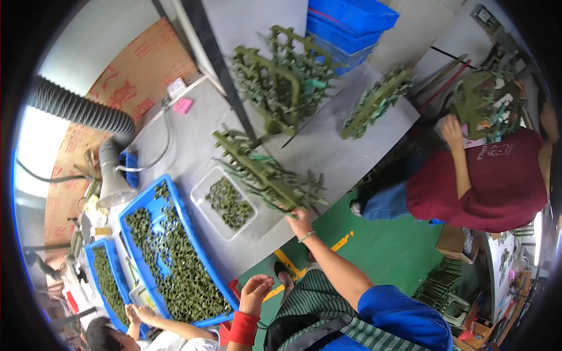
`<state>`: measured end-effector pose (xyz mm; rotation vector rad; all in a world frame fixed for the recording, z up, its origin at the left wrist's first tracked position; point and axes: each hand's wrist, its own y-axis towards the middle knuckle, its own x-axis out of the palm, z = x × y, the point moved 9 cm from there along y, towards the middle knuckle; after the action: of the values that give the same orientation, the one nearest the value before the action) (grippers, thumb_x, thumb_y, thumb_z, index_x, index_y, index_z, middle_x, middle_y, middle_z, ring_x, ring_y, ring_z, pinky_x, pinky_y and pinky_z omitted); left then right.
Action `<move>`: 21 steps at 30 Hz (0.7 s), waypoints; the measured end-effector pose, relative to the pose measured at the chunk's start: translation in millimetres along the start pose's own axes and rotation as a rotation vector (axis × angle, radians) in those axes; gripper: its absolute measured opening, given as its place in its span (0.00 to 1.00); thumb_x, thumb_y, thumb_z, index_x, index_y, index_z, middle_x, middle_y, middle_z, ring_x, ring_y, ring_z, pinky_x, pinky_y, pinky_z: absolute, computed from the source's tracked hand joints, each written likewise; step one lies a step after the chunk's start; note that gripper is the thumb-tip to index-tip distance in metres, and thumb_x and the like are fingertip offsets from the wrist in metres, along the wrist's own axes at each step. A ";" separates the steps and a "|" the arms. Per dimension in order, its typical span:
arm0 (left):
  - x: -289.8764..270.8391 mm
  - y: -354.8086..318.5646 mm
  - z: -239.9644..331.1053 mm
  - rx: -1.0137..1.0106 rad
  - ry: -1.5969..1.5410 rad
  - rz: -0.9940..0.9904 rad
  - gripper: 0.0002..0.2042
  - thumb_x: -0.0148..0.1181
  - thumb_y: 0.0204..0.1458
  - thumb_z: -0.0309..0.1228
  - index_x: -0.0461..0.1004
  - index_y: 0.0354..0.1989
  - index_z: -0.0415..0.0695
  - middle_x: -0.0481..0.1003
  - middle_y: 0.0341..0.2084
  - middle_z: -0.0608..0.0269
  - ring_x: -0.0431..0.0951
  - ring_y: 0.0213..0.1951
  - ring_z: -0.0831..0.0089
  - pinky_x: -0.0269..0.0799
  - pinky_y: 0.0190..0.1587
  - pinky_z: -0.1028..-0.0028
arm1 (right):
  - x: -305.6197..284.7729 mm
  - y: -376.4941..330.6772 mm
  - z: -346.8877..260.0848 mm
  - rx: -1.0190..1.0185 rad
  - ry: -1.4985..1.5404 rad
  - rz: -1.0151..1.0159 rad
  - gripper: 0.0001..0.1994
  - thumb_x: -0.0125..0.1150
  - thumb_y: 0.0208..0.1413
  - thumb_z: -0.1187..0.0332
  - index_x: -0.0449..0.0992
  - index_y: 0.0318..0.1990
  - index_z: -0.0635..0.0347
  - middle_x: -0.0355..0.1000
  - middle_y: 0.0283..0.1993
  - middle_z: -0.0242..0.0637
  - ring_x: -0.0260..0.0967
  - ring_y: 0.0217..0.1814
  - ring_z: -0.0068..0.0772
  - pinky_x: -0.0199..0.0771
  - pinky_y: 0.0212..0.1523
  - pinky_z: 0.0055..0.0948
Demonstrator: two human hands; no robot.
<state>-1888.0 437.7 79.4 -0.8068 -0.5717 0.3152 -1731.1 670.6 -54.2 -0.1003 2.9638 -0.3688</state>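
Observation:
My right hand (300, 223) is closed round the near end of an olive-green plastic rack (260, 171), a long bar with many small dark green pieces sticking out along both sides. The rack lies slanted over the grey table, its far end toward the back left. Off the table's near edge, my left hand (256, 288), with a red wristband, is raised with loosely curled fingers and nothing visible in it. A clear plastic tub (199, 198) of small green ring-shaped parts (225, 205) stands left of the rack.
Large blue trays (196, 225) of green parts fill the table's left side. More loaded racks (275, 88) stand at the back, another (377, 104) at the right edge. A person in white (181, 336) works at lower left; one in maroon (477, 181) at right. A duct nozzle (114, 181) hangs left.

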 end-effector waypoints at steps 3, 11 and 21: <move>-11.8 -3.7 -5.4 -0.007 -0.018 0.089 0.07 0.55 0.57 0.20 0.72 0.43 0.43 0.78 0.40 0.61 0.77 0.45 0.68 0.71 0.52 0.68 | 17.5 -15.1 -48.3 -0.074 -0.072 -0.099 0.09 0.62 0.56 0.68 0.75 0.40 0.63 0.76 0.32 0.40 0.73 0.32 0.32 0.72 0.36 0.32; 27.1 11.1 2.6 0.042 -0.054 -0.028 0.07 0.55 0.56 0.19 0.72 0.42 0.40 0.78 0.40 0.58 0.78 0.45 0.69 0.72 0.50 0.72 | -181.6 -22.8 -213.3 -0.359 -0.357 0.351 0.07 0.57 0.61 0.70 0.75 0.44 0.60 0.76 0.32 0.39 0.73 0.29 0.29 0.72 0.30 0.29; 57.6 -2.6 -9.0 0.111 -0.086 -0.072 0.07 0.54 0.57 0.20 0.74 0.41 0.42 0.79 0.38 0.59 0.78 0.43 0.69 0.72 0.51 0.68 | -285.8 187.8 -415.4 -0.158 -0.822 0.574 0.30 0.61 0.54 0.57 0.58 0.50 0.78 0.73 0.42 0.65 0.73 0.48 0.59 0.74 0.49 0.46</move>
<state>-1836.1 457.9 97.0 -0.6669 -0.6564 0.3135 -1524.5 975.5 338.0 0.4580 2.0735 0.0033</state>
